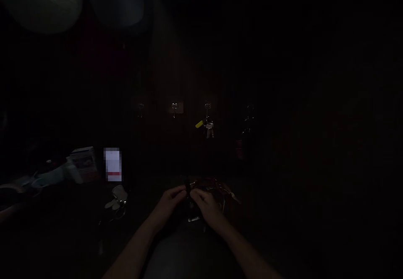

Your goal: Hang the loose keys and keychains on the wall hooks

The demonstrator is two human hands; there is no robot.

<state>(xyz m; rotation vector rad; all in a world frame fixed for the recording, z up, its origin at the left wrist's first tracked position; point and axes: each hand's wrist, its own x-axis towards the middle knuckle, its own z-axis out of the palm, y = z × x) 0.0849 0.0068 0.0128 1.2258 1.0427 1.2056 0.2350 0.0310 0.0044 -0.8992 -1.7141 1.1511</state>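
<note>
In the head view, my left hand and my right hand come together near the middle, fingers closed in a pinch. Between the fingertips is a narrow dark thing, too dim to tell its kind. Just below it, a small shiny metal piece catches the light. Beside and behind my right hand lies a tangle of reddish cords or straps, with a pale end showing at its right.
Small hooks line the dark wall ahead. Keys with a yellow tag hang from one. Leftward are another bunch of keys, a bright blurred panel and a box. Rounded pale shapes hang upper left.
</note>
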